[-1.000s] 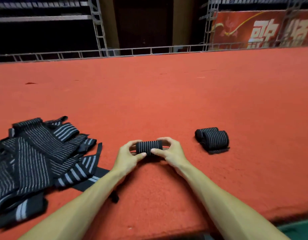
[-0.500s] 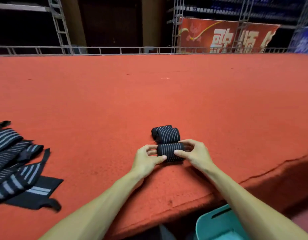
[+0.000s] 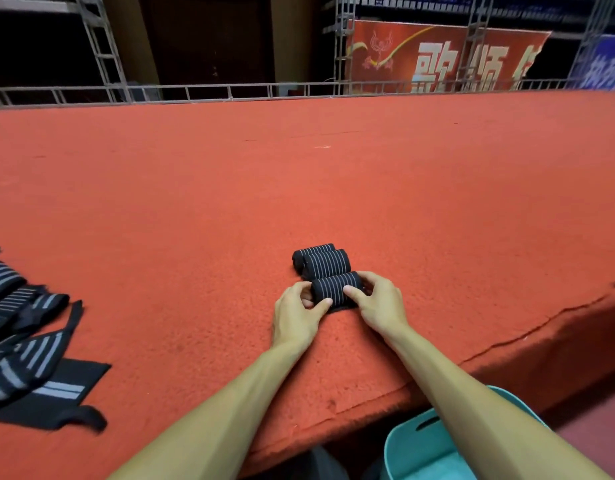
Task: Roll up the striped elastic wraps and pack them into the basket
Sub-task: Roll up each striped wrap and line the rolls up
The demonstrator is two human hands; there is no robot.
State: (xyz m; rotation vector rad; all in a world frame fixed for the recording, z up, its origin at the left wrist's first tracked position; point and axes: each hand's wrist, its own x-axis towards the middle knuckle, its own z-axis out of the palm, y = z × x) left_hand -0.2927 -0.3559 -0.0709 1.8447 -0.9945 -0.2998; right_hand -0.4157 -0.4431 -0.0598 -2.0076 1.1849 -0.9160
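A rolled black wrap with thin white stripes [image 3: 335,288] lies on the red carpeted table, held at both ends. My left hand [image 3: 296,315] pinches its left end and my right hand [image 3: 378,306] pinches its right end. It touches two more rolled wraps [image 3: 321,261] lying side by side just behind it. A pile of unrolled striped wraps [image 3: 25,341] spreads at the left edge. A teal basket [image 3: 420,445] stands below the table's front edge at the lower right, partly hidden by my right forearm.
The red carpet table [image 3: 299,185] stretches far ahead to a metal truss rail [image 3: 229,90]. Its front edge runs diagonally at the lower right, with a torn seam [image 3: 541,327]. A red banner [image 3: 437,57] hangs behind.
Both hands carried the rolled wrap to the right and set it against the two finished rolls. The view shifted right, so the loose pile slid to the left edge and the basket came into sight.
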